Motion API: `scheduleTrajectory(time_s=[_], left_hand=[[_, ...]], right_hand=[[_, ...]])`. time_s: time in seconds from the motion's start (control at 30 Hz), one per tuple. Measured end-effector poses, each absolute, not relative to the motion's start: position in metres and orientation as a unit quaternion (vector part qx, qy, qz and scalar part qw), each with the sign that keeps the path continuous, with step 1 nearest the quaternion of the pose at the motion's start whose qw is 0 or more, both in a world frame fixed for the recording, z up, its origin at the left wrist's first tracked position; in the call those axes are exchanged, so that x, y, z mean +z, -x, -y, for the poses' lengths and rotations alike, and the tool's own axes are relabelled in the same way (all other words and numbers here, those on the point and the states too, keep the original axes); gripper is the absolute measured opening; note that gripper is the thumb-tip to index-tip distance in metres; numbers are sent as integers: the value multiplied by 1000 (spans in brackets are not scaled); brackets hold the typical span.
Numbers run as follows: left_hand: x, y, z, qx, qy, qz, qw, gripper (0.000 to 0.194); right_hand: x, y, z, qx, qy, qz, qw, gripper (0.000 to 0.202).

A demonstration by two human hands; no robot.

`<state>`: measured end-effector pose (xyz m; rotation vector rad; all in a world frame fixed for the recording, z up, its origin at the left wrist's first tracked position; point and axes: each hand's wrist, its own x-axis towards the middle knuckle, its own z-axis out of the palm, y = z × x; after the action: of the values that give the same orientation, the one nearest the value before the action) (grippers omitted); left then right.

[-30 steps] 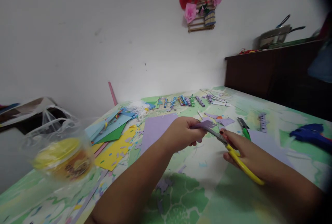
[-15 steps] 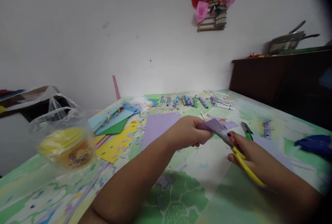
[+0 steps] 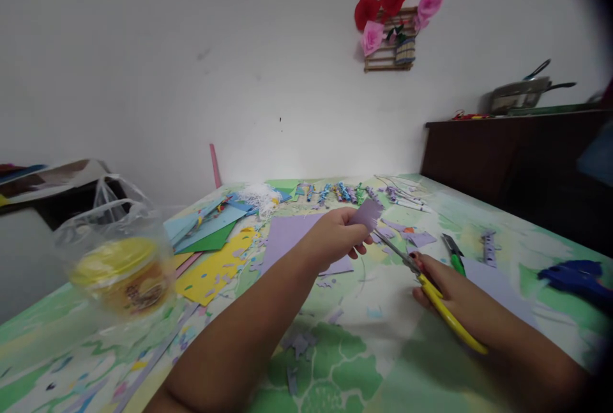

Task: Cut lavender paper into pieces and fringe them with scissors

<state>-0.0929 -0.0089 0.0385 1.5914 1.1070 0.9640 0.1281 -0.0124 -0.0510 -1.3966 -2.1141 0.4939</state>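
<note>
My left hand (image 3: 341,234) is closed on a small piece of purple paper (image 3: 368,214), held up above the table; its upper edge looks jagged. In my right hand (image 3: 438,279) is a pair of scissors (image 3: 443,311) with yellow handles. The blades point up and left, and their tips lie at the lower edge of the held piece. Beneath my left hand, a larger purple sheet (image 3: 287,237) lies flat. Purple offcuts (image 3: 416,237) are scattered just beyond the scissors.
Right of my right hand lie a utility knife (image 3: 454,253), another purple sheet (image 3: 498,285) and a blue glue gun (image 3: 575,276). Decorated paper rolls (image 3: 342,193) line the back. At left stand a bagged yellow-lidded tub (image 3: 119,272) and coloured sheets (image 3: 215,228).
My left hand has tilted the purple piece more upright and shifted it slightly left. The scissors have moved left with it. The whole view has dipped a little lower on the page.
</note>
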Motion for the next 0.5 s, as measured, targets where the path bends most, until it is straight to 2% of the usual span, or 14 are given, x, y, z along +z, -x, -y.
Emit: scheduleTrajectory(time_s=[0.2,0.3,0.5], left_hand=[[37,91,11,424,-651,-455,436,6],[35,91,12,393,-675,-467,414,4],[34,88,15,347,-703,-492,379,12]], right_hand=[[-52,-127,12,207,506,796,261,21],[-53,-127,12,203,504,797,265,20],[-51,-127,13,206,506,793,268,21]])
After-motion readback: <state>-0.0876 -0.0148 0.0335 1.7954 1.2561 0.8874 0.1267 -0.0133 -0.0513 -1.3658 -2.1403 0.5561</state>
